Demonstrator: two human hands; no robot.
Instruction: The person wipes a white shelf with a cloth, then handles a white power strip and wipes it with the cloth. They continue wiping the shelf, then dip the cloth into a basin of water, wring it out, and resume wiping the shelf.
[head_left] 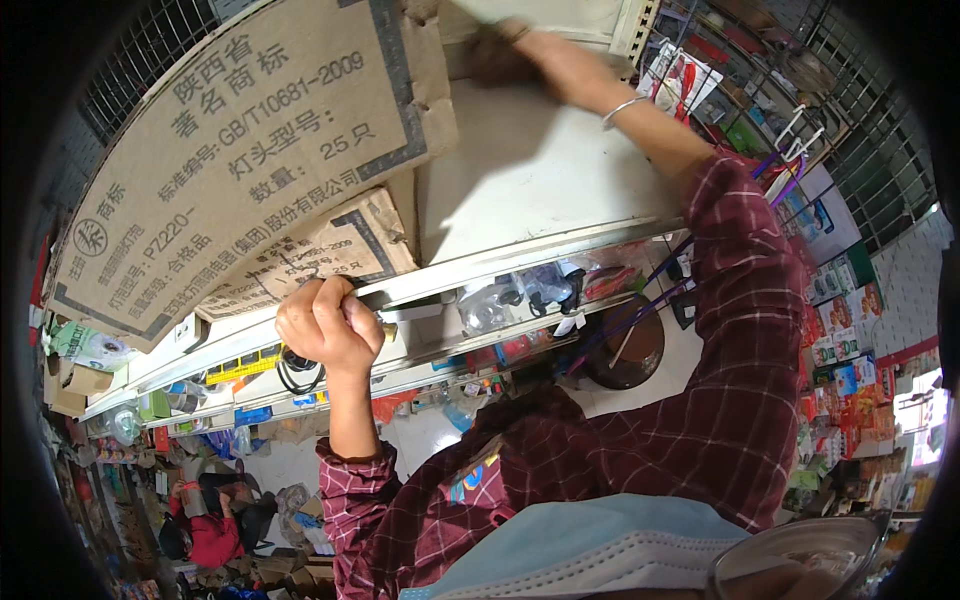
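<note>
My left hand [330,325] is closed over the front edge of a white metal shelf [560,180], beside a small brown cardboard carton [330,250]. Above that carton stands a much larger printed cardboard carton [250,140], its side toward me. My right arm reaches far across the shelf board. Smeared by motion, my right hand [555,65] is at the back of the shelf, closed around a dark brown, cloth-like thing [495,55] that presses on or near the surface. The blur hides its exact kind.
Lower shelves hold plastic-wrapped goods [490,305] and a yellow item [245,365]. A round brown stool or lid [625,345] is below. Packaged goods hang on a rack [840,330] at the right. A person in red [210,535] sits low at the left.
</note>
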